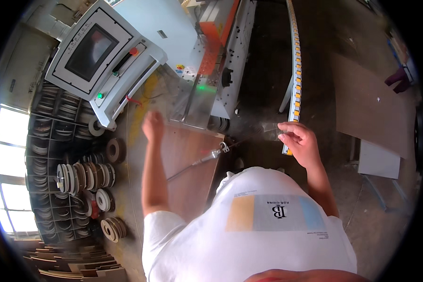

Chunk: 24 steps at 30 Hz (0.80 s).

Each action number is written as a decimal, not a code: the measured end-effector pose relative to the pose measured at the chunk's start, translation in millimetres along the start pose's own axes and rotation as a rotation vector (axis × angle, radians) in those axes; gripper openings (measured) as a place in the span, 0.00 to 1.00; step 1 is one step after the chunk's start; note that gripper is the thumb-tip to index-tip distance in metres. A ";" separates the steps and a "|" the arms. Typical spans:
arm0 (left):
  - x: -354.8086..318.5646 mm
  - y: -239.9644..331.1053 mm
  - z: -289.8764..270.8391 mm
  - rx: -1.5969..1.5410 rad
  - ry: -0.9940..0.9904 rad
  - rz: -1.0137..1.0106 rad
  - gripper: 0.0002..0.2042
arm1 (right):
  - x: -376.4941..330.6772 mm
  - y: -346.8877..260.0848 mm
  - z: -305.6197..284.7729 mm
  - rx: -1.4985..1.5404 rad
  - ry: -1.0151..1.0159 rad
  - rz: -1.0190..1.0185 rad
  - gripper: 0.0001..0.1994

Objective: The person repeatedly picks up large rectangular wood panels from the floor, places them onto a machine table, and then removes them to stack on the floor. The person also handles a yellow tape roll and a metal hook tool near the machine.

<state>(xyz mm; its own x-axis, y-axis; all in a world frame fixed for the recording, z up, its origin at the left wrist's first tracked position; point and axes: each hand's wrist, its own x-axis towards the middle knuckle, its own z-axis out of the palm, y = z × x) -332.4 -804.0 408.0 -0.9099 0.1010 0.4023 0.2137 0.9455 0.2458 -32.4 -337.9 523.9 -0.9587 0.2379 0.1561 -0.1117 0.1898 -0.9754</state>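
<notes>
My left hand point(153, 126) is raised over the left edge of a brown board, its fingers curled into a fist and slightly blurred. Nothing shows in it. At the right, my right hand point(300, 141) pinches a small, thin, see-through piece point(271, 131) between thumb and fingers; its exact kind is unclear. Between my hands, an air blow gun point(214, 156) with a metal hook and a thin hose rests on the brown board point(190, 145), apart from both hands.
A control panel point(91, 51) with a screen and buttons stands at upper left, beside a white machine point(235, 70) with an orange cover. A roller rail point(296, 70) runs along the right. Edge-banding rolls point(84, 176) fill a rack at left. A large brown panel point(371, 103) stands far right.
</notes>
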 end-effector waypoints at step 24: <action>213.0 45.8 -37.6 -0.372 0.247 0.351 0.17 | 36.1 -30.4 18.9 -0.241 0.292 0.180 0.13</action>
<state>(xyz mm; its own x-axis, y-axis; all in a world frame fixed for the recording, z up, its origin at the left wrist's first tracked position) -503.1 -750.8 538.2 -0.6609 0.2720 0.6995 0.6401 0.6909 0.3361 -68.6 -353.1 556.3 -0.8392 0.5408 0.0573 0.1486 0.3294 -0.9324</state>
